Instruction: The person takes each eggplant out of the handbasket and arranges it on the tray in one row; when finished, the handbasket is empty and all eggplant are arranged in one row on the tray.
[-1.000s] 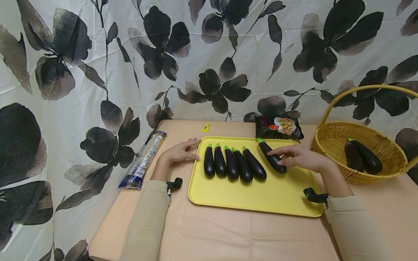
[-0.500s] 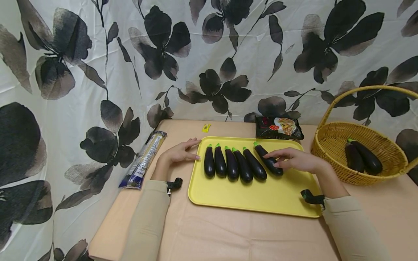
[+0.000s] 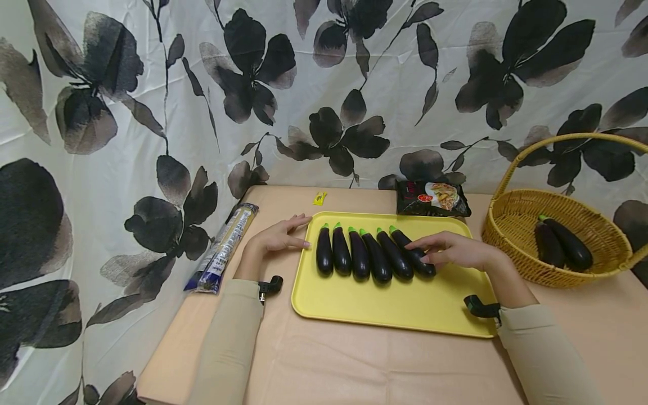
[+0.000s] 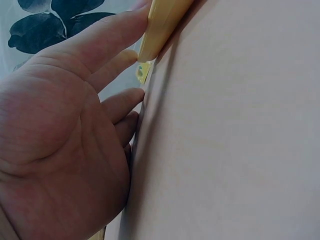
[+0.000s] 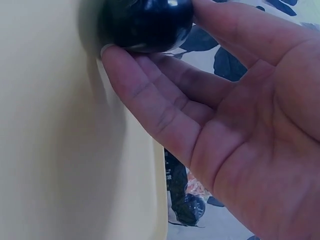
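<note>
A row of several dark purple eggplants with green stems lies on the upper half of a yellow tray. My right hand holds the rightmost eggplant, which lies slanted close against its neighbour. In the right wrist view, thumb and fingers sit on either side of that eggplant's rounded end. At the tray's left edge, my left hand rests with fingers extended. The left wrist view has its thumb touching the tray's rim.
Right of the tray stands a wicker basket with a tall handle and two eggplants inside. A black food packet lies behind the tray. A long plastic package is at the table's left edge, and a small yellow sachet at the back.
My right hand has slid the rightmost eggplant leftward across the tray, narrowing the gap to the row. The left hand has stayed at the tray's edge.
</note>
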### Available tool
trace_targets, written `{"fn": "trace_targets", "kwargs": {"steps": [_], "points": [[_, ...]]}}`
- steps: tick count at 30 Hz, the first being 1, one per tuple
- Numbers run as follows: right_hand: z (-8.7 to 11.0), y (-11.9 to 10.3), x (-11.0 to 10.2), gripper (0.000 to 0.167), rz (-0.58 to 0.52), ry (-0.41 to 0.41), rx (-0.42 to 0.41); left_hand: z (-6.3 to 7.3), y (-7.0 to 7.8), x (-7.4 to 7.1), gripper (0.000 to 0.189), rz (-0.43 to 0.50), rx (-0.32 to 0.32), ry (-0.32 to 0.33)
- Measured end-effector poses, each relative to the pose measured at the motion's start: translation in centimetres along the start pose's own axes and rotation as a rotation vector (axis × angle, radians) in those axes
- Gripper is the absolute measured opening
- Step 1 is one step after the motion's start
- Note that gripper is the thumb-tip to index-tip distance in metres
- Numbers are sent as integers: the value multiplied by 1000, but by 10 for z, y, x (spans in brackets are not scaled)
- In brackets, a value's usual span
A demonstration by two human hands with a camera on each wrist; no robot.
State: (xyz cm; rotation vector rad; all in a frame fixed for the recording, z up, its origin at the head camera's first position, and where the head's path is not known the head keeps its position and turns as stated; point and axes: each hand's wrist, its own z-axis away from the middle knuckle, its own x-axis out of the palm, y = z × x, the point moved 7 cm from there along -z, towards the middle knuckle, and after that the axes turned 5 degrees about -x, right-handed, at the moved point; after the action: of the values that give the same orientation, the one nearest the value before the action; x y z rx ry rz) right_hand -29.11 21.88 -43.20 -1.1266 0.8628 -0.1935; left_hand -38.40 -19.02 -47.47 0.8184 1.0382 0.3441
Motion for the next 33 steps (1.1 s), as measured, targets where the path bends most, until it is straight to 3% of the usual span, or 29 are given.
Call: {"fn": "trace_targets", "kwargs": {"steps": [20, 29, 33], "points": [[-4, -1, 3, 47, 70, -4, 10, 1, 1, 0, 92, 3, -13, -2], [-2, -4, 0, 50, 90, 36, 5, 0, 1, 1, 92, 4, -11, -3], [0, -5, -5, 50, 118, 90, -10, -1, 0, 1, 92, 4, -11, -2]]}}
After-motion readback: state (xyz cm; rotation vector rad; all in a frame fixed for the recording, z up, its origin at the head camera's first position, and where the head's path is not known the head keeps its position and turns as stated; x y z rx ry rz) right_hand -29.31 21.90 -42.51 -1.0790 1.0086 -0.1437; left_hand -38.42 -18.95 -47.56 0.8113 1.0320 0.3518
